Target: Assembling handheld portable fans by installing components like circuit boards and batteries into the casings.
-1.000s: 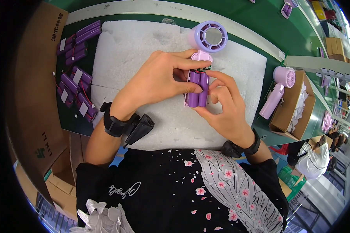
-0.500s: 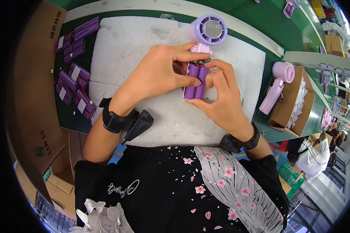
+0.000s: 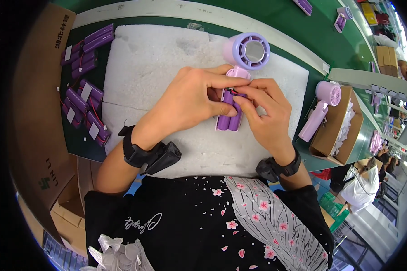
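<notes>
A lilac handheld fan (image 3: 248, 50) lies on the white foam sheet (image 3: 144, 54), its round head pointing away from me. Its handle is uncovered and shows a purple battery pack (image 3: 229, 118) of two cells side by side. My left hand (image 3: 192, 92) grips the handle from the left, thumb on the cells and fingers across the upper end. At the right, my right hand (image 3: 269, 106) has its thumb and fingertips pinched at the top of the cells, by dark and red wires (image 3: 233, 91). Its fingertips partly cover the wires.
Several purple battery packs (image 3: 83, 101) with red wires lie on the green bench at left, beside a tall cardboard box (image 3: 40, 113). At right, another lilac fan (image 3: 320, 108) leans by an open carton (image 3: 348, 131) of white paper. More fan parts (image 3: 342, 19) lie beyond.
The fan has shifted slightly nearer and right in view. My right hand has moved from the handle's lower side up to the wires at the top of the cells; my left hand keeps its grip.
</notes>
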{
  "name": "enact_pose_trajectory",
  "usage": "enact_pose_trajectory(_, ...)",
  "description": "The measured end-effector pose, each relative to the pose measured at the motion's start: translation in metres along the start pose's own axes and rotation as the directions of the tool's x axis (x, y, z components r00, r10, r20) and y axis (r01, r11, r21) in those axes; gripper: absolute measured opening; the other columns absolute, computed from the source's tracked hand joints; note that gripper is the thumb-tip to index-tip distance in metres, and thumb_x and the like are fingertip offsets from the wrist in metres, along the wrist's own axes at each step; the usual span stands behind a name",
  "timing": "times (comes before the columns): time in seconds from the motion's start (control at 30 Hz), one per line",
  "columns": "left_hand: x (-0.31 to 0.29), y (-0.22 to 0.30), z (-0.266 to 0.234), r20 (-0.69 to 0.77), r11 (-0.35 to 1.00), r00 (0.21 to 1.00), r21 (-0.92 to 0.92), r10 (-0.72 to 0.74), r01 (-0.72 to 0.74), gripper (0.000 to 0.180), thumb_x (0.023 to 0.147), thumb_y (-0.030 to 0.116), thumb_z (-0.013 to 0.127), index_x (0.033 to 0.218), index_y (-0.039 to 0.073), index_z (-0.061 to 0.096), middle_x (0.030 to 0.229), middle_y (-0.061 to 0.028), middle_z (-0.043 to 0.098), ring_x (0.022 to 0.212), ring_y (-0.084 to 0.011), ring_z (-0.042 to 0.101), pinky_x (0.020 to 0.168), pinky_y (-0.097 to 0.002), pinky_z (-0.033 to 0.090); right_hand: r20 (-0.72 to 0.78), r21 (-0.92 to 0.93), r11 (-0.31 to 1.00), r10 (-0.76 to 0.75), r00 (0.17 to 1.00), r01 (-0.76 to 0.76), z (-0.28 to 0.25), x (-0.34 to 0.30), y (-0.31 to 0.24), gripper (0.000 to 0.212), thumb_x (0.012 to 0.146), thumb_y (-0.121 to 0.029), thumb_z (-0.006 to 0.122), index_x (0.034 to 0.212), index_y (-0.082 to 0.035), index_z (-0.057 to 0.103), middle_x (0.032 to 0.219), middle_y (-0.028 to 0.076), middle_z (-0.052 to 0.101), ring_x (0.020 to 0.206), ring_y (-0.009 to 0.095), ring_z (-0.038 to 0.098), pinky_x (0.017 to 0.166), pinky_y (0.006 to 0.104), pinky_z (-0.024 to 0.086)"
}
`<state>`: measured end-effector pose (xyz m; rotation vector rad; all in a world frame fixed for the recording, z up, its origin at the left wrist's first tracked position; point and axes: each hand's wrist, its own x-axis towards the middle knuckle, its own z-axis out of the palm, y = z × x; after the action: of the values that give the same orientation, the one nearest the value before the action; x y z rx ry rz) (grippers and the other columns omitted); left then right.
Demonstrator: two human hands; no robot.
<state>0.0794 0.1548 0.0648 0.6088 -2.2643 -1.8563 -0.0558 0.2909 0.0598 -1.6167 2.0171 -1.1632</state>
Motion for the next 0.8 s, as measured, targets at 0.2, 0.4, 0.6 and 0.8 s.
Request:
enact_pose_trajectory(0.2,-0.003,0.001,0.006,-0.004,0.999,0.999,-0.019,0.036,-0.036,0.057,0.061,-0.002,0.081,0.116,0.003,0.065,0.127,-0.0162,0.06,0.086,-0.0142,0.065,0.075,-0.026,0.054,-0.051,-0.172,0.975,-0.149,0.987,0.139,0.002,-0.004,0.002,0.013,0.075,0.002,0.07,0.087,-0.001,0.067,0.087,0.011,0.063,0.073,0.022,0.063,0.061,0.0306,0.05)
enact_pose_trajectory(0.4,-0.004,0.004,0.008,0.007,0.999,1.0,0.032,0.006,-0.006,0.057,0.061,-0.001,0.082,0.115,0.003,0.065,0.125,-0.0161,0.061,0.084,-0.0155,0.066,0.074,-0.0264,0.054,-0.072,-0.21,0.951,-0.247,0.966,0.227,0.008,-0.007,0.004,0.013,0.074,0.001,0.07,0.087,-0.002,0.068,0.087,0.01,0.062,0.073,0.025,0.062,0.062,0.0325,0.051)
enact_pose_trajectory(0.6,-0.004,-0.008,0.011,-0.042,0.992,0.994,0.072,0.106,-0.102,0.056,0.061,0.004,0.083,0.114,0.006,0.067,0.11,-0.011,0.066,0.074,-0.0181,0.066,0.069,-0.028,0.053,-0.041,-0.103,0.971,-0.222,0.974,0.216,0.004,0.0,-0.001,0.014,0.074,0.001,0.07,0.088,-0.001,0.068,0.088,0.01,0.062,0.073,0.024,0.062,0.063,0.0323,0.051)
enact_pose_trajectory(0.8,-0.002,-0.001,0.008,-0.004,0.997,0.999,0.065,0.052,-0.052,0.057,0.06,0.001,0.083,0.114,0.004,0.066,0.122,-0.0169,0.062,0.081,-0.0186,0.068,0.074,-0.0274,0.054,0.035,-0.072,0.973,-0.216,0.976,0.219,-0.003,-0.004,0.011,0.015,0.075,0.001,0.07,0.089,0.0,0.068,0.089,0.01,0.062,0.073,0.025,0.062,0.063,0.0326,0.051)
